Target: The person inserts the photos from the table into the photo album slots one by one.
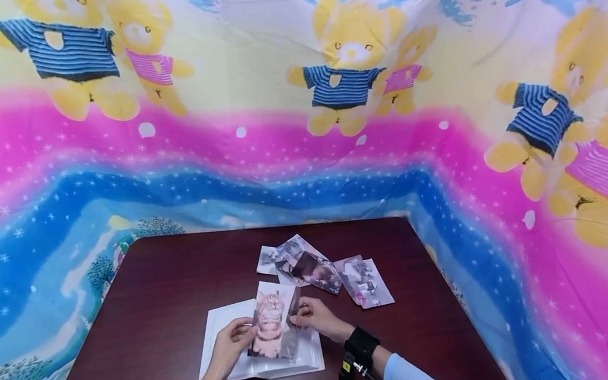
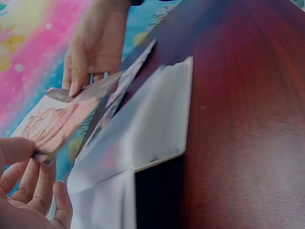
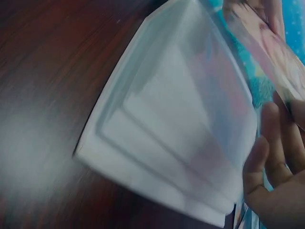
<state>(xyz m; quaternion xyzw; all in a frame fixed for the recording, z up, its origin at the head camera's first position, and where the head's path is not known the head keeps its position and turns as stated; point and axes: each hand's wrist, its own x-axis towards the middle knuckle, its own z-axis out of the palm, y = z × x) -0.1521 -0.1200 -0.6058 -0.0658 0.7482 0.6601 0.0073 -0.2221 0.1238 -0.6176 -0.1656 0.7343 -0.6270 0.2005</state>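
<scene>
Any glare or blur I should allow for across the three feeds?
Head: clearest, cat picture readable; left wrist: open white album soft, pale sheen on the table at lower right; right wrist: album pages blurred, hazy glare on the table at left.

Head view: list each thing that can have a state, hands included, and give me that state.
Cat picture: held up between both hands, off the album.
Left hand: pinching the picture's left edge.
Right hand: pinching at its right edge.
Photo album: open, lying on the table.
Loose photos: overlapping, spread in two groups on the table.
Bear-print cloth: hanging, creased.
</scene>
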